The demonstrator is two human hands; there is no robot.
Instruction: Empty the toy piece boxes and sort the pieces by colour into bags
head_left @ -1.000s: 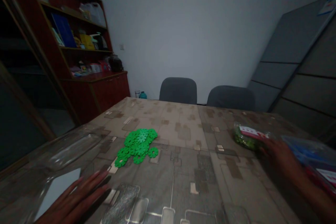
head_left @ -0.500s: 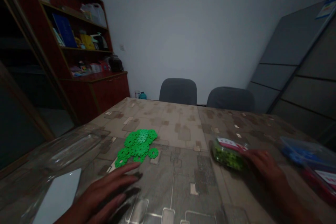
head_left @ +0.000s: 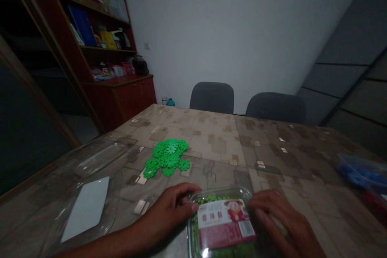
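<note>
Grey chairs (head_left: 211,96) face us across the patterned desk (head_left: 208,129), and there on its near side sits the clear box (head_left: 223,221), handled from both flanks. Left hand (head_left: 173,205) curls thumb and fingers around the far left corner, while right hand (head_left: 281,217) has fingers bunched together at the right edge, pinching or just touching I can't tell, as green discs (head_left: 169,154) lie heaped farther back.

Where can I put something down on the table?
Behind the green pieces, toward the gray chairs, or between those pieces and the blue things at right. Crowded: up front, where the left hand and right hand are at the labelled box; leftward, the white card.
</note>
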